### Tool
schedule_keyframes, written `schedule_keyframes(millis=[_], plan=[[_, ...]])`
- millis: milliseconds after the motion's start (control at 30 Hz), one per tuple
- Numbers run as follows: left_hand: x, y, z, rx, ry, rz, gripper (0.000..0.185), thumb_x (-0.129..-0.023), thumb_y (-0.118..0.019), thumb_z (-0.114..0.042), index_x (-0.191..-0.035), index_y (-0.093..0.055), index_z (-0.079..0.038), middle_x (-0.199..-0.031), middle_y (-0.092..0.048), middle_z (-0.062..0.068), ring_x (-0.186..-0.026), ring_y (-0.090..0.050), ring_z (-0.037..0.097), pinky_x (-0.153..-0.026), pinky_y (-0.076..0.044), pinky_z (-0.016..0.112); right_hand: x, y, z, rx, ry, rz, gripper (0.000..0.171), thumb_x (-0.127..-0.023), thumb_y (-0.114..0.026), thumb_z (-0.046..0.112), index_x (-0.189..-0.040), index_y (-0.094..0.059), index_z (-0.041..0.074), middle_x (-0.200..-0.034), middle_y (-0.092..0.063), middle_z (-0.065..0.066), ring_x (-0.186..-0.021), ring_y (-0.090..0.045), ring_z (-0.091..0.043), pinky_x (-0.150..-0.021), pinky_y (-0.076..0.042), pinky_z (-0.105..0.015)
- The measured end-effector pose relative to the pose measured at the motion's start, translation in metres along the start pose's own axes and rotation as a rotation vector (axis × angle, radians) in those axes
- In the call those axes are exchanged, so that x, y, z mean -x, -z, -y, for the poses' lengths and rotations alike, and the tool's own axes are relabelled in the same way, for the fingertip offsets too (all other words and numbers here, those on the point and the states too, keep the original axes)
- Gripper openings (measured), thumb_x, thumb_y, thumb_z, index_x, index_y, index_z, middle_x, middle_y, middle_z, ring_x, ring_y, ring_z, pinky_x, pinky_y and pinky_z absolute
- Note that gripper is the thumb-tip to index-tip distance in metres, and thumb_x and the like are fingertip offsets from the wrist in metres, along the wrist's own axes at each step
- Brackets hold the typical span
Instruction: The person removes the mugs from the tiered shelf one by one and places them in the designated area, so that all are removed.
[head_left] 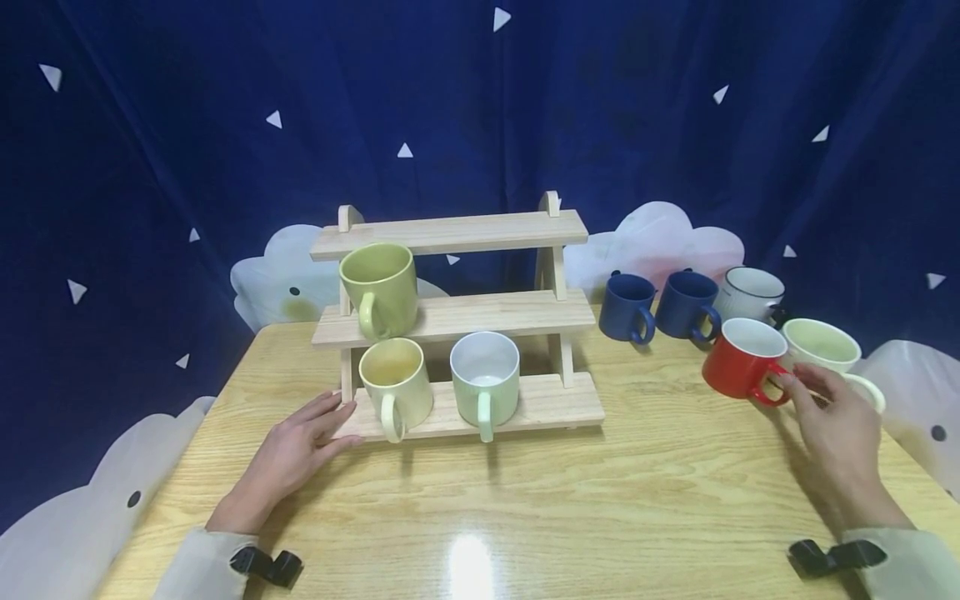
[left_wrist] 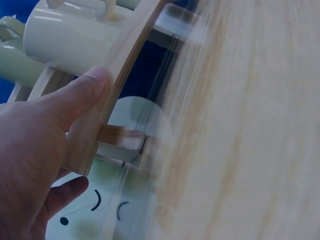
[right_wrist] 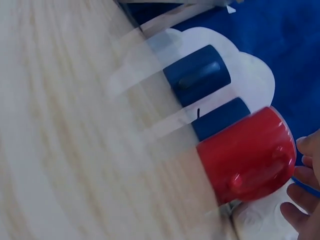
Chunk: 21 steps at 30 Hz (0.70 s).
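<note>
Nearest the camera, the wooden table carries both forearms. The left hand lies flat with its fingers straight and slightly spread, the fingertips pressed against the left end of the wooden rack; the left wrist view shows the thumb lying along the rack's side rail. That hand should go on bracing the frame.

On the other side, the right hand is at the handle of the red mug, which stands on the table to the right of the rack, well apart from it. The fingers curl at the handle, but whether they have truly closed round it I cannot tell — the right wrist view shows only fingertips beside the red wall. A full hook through the loop, thumb on top, would give the steadiest lift.

The rack's lowest shelf holds 2 mugs, a cream mug and a pale green mug, with free board to their right. The middle shelf holds 1 olive mug. Beyond the red mug stand 2 navy mugs, a white mug and a light green mug — that last one sits just beside the red one, so the red mug is best raised straight up to avoid a knock.
</note>
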<state>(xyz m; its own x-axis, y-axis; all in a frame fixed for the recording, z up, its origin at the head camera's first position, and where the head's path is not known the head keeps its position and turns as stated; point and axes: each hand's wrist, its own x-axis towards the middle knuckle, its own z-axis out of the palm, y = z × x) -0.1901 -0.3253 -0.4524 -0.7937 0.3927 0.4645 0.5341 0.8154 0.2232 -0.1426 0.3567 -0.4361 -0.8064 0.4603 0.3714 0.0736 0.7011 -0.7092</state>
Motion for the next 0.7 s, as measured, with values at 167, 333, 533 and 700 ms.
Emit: schedule_keyframes(millis=[167,333,533,700], plan=[[0.0,0.0,0.0,0.0,0.012,0.004,0.057,-0.081,-0.078,-0.04,-0.128,-0.066,-0.01,-0.134,-0.059,0.016,-0.126,-0.052,0.035,-0.098,-0.045,0.057,-0.001,0.002,0.016,0.041,0.074,-0.047,0.041,-0.095,-0.065,0.034,-0.126,-0.066,0.007,-0.104,-0.064,0.021,-0.081,-0.038,0.026,-0.068,-0.034,-0.005],[0.0,0.0,-0.001,0.0,0.015,0.009,0.057,-0.081,-0.078,-0.04,-0.128,-0.066,-0.009,-0.134,-0.058,0.016,-0.126,-0.051,0.035,-0.098,-0.045,0.057,-0.001,-0.001,0.035,0.064,0.165,0.003,0.042,-0.096,-0.064,0.031,-0.127,-0.064,0.003,-0.118,-0.068,-0.017,-0.084,-0.036,0.027,-0.069,-0.034,-0.005],[0.0,0.0,-0.002,0.003,0.023,0.023,0.057,-0.082,-0.078,-0.04,-0.129,-0.065,-0.009,-0.135,-0.058,0.016,-0.127,-0.05,0.037,-0.099,-0.044,0.058,-0.005,-0.007,0.058,0.067,0.309,0.072,0.037,-0.094,-0.067,0.023,-0.124,-0.064,0.0,-0.112,-0.066,-0.027,-0.087,-0.058,0.009,-0.067,-0.037,-0.003],[-0.001,0.001,-0.002,0.009,0.032,0.034,0.058,-0.082,-0.077,-0.04,-0.129,-0.065,-0.009,-0.136,-0.057,0.017,-0.128,-0.048,0.041,-0.105,-0.038,0.058,-0.006,-0.012,0.086,0.083,0.403,0.117,0.034,-0.094,-0.067,0.023,-0.121,-0.065,0.002,-0.116,-0.065,-0.023,-0.103,-0.061,-0.044,-0.082,-0.051,-0.038]])
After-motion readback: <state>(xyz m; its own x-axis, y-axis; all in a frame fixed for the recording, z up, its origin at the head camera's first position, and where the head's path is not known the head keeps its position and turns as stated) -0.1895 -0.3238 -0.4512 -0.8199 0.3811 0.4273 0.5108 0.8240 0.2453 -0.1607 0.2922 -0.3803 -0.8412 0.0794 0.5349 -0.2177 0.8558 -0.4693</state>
